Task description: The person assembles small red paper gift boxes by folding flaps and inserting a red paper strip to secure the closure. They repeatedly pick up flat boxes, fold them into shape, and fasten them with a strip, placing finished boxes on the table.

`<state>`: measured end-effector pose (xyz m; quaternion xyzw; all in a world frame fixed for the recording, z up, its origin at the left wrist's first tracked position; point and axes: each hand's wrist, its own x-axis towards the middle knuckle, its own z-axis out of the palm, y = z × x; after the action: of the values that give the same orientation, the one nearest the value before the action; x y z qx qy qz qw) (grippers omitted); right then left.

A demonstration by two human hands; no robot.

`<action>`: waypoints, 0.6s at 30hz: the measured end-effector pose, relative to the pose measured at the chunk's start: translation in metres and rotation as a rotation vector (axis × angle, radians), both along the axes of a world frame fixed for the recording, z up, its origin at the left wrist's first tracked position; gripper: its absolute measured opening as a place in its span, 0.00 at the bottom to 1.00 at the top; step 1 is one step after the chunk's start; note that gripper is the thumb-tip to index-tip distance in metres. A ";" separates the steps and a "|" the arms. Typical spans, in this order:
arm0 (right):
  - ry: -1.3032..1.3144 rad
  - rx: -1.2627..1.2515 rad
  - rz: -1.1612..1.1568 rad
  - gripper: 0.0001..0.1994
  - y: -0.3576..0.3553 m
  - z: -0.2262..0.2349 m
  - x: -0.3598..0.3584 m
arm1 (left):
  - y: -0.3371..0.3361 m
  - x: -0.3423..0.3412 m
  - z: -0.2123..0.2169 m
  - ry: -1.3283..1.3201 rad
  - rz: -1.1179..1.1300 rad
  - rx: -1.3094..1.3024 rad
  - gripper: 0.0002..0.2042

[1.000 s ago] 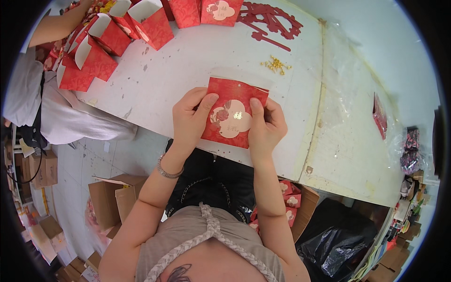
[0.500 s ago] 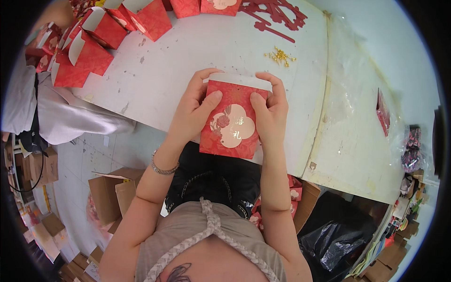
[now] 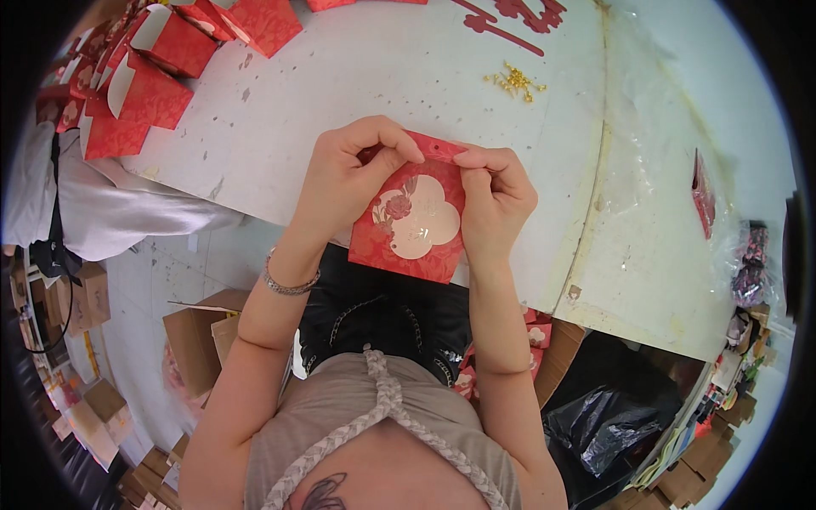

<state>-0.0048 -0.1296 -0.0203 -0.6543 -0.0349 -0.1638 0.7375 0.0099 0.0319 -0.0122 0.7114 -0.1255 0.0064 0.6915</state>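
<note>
A flat red paper box with a cream flower-shaped window is pinched at its top edge by the left hand and right hand above the near edge of the white bench, where uneven pressure could crease or tear it.

White scuffed table: red folded boxes at left, gold bits, red paper cutouts, clear plastic sheet.

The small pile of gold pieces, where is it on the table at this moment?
In the head view, the small pile of gold pieces lies on the white table, near the top and right of centre, beyond the right hand and just below the red paper cut-outs.
</note>
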 end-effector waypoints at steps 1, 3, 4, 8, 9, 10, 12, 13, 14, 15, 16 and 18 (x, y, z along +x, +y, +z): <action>-0.013 -0.001 0.010 0.09 0.000 -0.001 -0.001 | 0.000 -0.002 0.000 -0.012 0.028 0.000 0.03; -0.052 -0.011 0.025 0.09 0.001 -0.002 -0.002 | 0.001 -0.004 -0.004 -0.022 0.061 -0.019 0.02; -0.076 -0.019 0.033 0.09 0.001 -0.003 -0.002 | 0.002 -0.005 -0.005 -0.017 0.067 -0.037 0.02; -0.200 -0.134 0.081 0.08 0.000 -0.007 -0.002 | -0.020 -0.014 0.016 0.207 0.210 -0.402 0.06; -0.220 -0.155 0.087 0.07 -0.001 -0.008 -0.003 | -0.016 -0.015 0.015 0.219 0.198 -0.249 0.07; -0.244 -0.177 0.089 0.07 -0.003 -0.009 -0.002 | -0.008 -0.013 0.013 0.227 0.181 -0.098 0.08; -0.285 -0.168 0.105 0.05 -0.004 -0.008 0.000 | -0.004 -0.015 0.012 0.197 0.176 0.073 0.09; -0.309 -0.134 0.123 0.04 -0.004 -0.007 0.003 | -0.004 -0.017 0.013 0.156 0.193 0.094 0.09; -0.233 -0.134 0.123 0.03 -0.004 -0.003 0.002 | -0.004 -0.019 0.013 0.115 0.209 0.115 0.08; -0.158 -0.134 0.122 0.03 -0.005 0.001 0.002 | -0.003 -0.019 0.012 0.078 0.214 0.098 0.08; 0.015 -0.164 0.110 0.03 -0.005 0.011 -0.006 | 0.000 -0.021 0.009 0.040 0.226 0.084 0.07; 0.078 -0.336 0.108 0.05 -0.010 0.021 -0.016 | 0.006 -0.019 0.011 0.009 0.169 0.025 0.05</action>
<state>-0.0211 -0.1401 0.0007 -0.7713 -0.0681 -0.0904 0.6264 -0.0096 0.0382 -0.0014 0.7281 -0.0619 0.0600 0.6800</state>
